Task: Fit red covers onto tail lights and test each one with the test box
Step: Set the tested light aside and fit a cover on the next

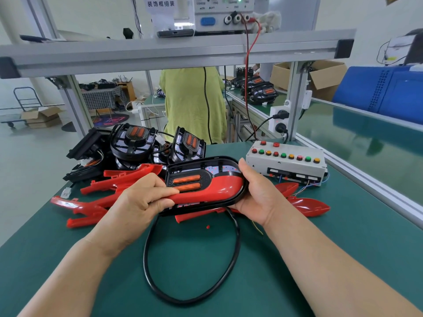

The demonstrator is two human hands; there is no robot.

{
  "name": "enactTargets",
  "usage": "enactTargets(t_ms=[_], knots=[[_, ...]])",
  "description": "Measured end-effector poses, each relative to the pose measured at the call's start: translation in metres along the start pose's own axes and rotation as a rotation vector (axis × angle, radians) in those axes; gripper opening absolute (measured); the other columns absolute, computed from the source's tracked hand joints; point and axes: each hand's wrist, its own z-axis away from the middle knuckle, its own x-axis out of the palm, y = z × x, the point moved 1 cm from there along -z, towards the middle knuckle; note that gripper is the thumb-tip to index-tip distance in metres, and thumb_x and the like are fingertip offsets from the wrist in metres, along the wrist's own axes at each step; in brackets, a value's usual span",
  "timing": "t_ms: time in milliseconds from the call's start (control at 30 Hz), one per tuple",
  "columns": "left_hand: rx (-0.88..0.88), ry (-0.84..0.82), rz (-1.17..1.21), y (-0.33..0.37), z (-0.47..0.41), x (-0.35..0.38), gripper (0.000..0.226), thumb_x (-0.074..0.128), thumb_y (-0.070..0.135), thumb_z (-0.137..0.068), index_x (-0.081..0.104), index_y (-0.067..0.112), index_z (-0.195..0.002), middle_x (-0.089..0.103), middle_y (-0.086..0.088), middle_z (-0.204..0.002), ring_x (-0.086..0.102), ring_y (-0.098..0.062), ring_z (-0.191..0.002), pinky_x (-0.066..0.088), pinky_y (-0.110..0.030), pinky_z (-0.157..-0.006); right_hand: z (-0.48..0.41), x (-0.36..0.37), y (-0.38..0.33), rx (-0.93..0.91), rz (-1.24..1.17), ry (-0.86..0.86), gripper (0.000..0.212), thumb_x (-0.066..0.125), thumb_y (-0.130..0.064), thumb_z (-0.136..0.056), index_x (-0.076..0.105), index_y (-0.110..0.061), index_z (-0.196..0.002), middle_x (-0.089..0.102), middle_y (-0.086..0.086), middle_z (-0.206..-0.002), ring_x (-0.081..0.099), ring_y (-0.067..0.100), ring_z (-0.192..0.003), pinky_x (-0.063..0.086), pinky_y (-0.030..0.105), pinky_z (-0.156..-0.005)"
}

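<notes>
Above the green table I hold a black tail light (194, 170) with two orange strips. A red cover (215, 191) lies across its front. My left hand (142, 200) grips the left end, thumb on the cover by the orange strips. My right hand (256, 193) wraps the rounded right end. The light's thick black cable (190, 291) loops down over the table toward me. The grey test box (286, 165), with rows of red, green and yellow buttons, stands just right of my right hand.
Several loose red covers (91, 207) lie under and left of my hands, with more (309, 204) to the right. A heap of black tail lights (137, 143) sits behind. A person in a green shirt (192, 104) stands beyond the table. An aluminium rail (366, 179) borders the right.
</notes>
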Motion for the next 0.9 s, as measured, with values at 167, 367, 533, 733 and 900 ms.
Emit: enactTargets(t_ms=[167, 367, 533, 733, 900], knots=[[0.010, -0.006, -0.012, -0.003, 0.000, 0.001, 0.025, 0.070, 0.003, -0.087, 0.076, 0.015, -0.109, 0.057, 0.005, -0.090, 0.058, -0.011, -0.088, 0.042, -0.010, -0.079, 0.002, 0.003, 0.001, -0.024, 0.060, -0.085, 0.052, 0.078, -0.025, -0.075, 0.067, -0.006, -0.122, 0.071, 0.020, -0.116, 0.072, 0.029, -0.093, 0.061, 0.045, -0.079], [-0.013, -0.021, -0.007, -0.005, 0.000, 0.006, 0.024, 0.071, 0.009, -0.087, 0.076, 0.020, -0.108, 0.058, 0.004, -0.091, 0.059, -0.014, -0.092, 0.045, -0.015, -0.083, 0.002, 0.003, 0.002, -0.046, 0.097, -0.004, 0.077, 0.081, -0.009, -0.061, 0.056, -0.003, -0.134, 0.071, 0.020, -0.108, 0.070, 0.028, -0.082, 0.062, 0.041, -0.072], [-0.171, 0.014, 0.115, -0.010, 0.000, 0.006, 0.031, 0.078, 0.026, -0.079, 0.070, 0.037, -0.107, 0.059, 0.013, -0.101, 0.057, -0.004, -0.098, 0.041, -0.013, -0.086, 0.003, 0.005, 0.003, -0.053, 0.119, 0.017, 0.077, 0.080, -0.009, -0.060, 0.057, -0.003, -0.133, 0.072, 0.018, -0.104, 0.069, 0.027, -0.080, 0.061, 0.042, -0.075], [-0.549, 0.084, 0.388, -0.019, -0.004, 0.003, 0.045, 0.066, 0.057, -0.067, 0.071, 0.030, -0.103, 0.071, 0.015, -0.085, 0.062, -0.008, -0.085, 0.047, -0.023, -0.072, 0.005, 0.007, 0.000, -0.067, 0.066, -0.006, 0.076, 0.079, -0.009, -0.063, 0.054, -0.001, -0.135, 0.067, 0.024, -0.122, 0.065, 0.033, -0.097, 0.056, 0.048, -0.089], [-0.712, -0.195, 0.728, -0.019, -0.003, 0.012, 0.057, 0.065, 0.055, -0.073, 0.074, 0.010, -0.107, 0.076, -0.006, -0.104, 0.069, -0.016, -0.079, 0.054, -0.024, -0.062, 0.006, 0.009, 0.001, -0.077, 0.050, -0.047, 0.071, 0.077, -0.007, -0.066, 0.056, 0.000, -0.133, 0.066, 0.024, -0.122, 0.065, 0.034, -0.099, 0.057, 0.047, -0.089]])
